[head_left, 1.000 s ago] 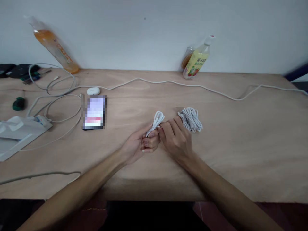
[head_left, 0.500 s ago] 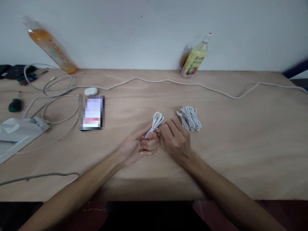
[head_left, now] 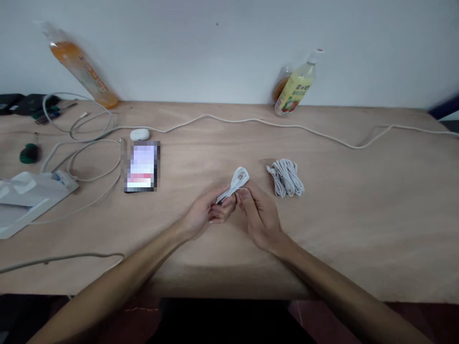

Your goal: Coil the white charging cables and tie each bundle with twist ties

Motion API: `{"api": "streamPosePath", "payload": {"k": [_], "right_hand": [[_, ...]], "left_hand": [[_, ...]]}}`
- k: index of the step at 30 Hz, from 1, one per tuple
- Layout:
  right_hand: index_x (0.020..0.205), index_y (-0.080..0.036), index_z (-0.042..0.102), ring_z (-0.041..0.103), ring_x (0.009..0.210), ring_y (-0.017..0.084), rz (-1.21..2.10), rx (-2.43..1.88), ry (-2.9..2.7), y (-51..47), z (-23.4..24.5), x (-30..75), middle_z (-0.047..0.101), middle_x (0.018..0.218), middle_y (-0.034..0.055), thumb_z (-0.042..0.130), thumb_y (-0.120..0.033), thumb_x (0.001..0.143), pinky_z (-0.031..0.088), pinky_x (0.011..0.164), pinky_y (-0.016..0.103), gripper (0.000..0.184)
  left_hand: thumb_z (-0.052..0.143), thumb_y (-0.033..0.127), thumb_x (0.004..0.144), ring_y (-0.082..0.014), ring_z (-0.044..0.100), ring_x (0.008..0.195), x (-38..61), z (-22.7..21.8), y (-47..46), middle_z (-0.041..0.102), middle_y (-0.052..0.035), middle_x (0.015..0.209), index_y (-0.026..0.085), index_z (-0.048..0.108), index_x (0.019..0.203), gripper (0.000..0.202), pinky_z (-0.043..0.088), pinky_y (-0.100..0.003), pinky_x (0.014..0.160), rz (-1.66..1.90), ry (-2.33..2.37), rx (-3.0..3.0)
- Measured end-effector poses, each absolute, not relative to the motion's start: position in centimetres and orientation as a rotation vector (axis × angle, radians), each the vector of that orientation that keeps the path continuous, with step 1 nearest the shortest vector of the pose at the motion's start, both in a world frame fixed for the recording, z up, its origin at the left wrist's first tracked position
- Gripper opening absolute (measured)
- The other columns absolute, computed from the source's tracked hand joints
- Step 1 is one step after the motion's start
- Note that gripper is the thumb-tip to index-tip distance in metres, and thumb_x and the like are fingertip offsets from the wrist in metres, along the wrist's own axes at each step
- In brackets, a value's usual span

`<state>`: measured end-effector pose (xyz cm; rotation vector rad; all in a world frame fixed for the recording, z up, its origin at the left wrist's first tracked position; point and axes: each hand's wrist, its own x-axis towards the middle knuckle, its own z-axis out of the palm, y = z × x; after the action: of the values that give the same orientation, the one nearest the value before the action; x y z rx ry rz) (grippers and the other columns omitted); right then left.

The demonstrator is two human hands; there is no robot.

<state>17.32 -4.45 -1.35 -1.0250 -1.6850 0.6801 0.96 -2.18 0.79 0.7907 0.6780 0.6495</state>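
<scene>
My left hand (head_left: 209, 212) is closed around a small folded bundle of white cable (head_left: 236, 182), whose looped end sticks up beyond my fingers. My right hand (head_left: 258, 211) is pressed against the left, its fingertips pinching the same cable at the bundle's base. Both hands hover just over the wooden table (head_left: 358, 200), near its front middle. A second coiled white cable (head_left: 286, 177) lies on the table just right of my right hand, not touching it.
A phone (head_left: 142, 166) lies left of the hands, a white earbud case (head_left: 139, 134) behind it. Long white cords (head_left: 251, 121) cross the table. Two drink bottles (head_left: 295, 88) (head_left: 82, 68) lean at the wall. A power strip (head_left: 53, 179), plastic bag and green-handled screwdriver (head_left: 28, 153) sit far left.
My right hand has drawn back from the coiled cable on the table and turned more toward the left hand. The held bundle has tilted slightly to the right.
</scene>
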Motion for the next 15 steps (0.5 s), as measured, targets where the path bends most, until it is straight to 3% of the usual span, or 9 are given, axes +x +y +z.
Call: {"api": "streamPosePath", "payload": {"k": [6, 11, 15], "right_hand": [[0.089, -0.025, 0.057, 0.058, 0.079, 0.02, 0.579, -1.04, -1.725, -4.2, -1.6, 17.9, 0.062, 0.084, 0.0014, 0.045, -0.032, 0.116, 0.047, 0.075, 0.036, 0.03], [0.087, -0.026, 0.056, 0.052, 0.069, 0.018, 0.972, -0.96, -1.502, -4.3, -1.6, 17.9, 0.056, 0.077, -0.0014, 0.039, -0.051, 0.119, 0.044, 0.064, 0.033, 0.044], [0.075, -0.027, 0.051, 0.045, 0.061, 0.017, 1.259, -0.934, -1.4, -4.0, -1.3, 18.2, 0.05, 0.068, -0.0027, 0.048, -0.071, 0.11, 0.039, 0.054, 0.031, 0.057]], "left_hand": [[0.058, 0.05, 0.104, -0.0091, 0.013, 0.051, 1.2, 1.0, -2.3, 0.022, 0.0093, 0.059, 0.022, 0.045, 0.07, 0.045, 0.015, -0.022, 0.047, 0.682, 0.697, 0.843], [0.067, 0.052, 0.098, -0.0102, 0.02, 0.054, 1.1, 1.1, -2.5, 0.03, 0.0067, 0.061, 0.021, 0.052, 0.067, 0.047, 0.018, -0.025, 0.05, 0.79, 0.706, 0.998], [0.072, 0.048, 0.097, -0.0127, 0.033, 0.061, 0.7, 2.0, -2.7, 0.045, 0.0023, 0.068, 0.019, 0.065, 0.072, 0.039, 0.027, -0.027, 0.057, 0.825, 0.809, 1.184]]}}
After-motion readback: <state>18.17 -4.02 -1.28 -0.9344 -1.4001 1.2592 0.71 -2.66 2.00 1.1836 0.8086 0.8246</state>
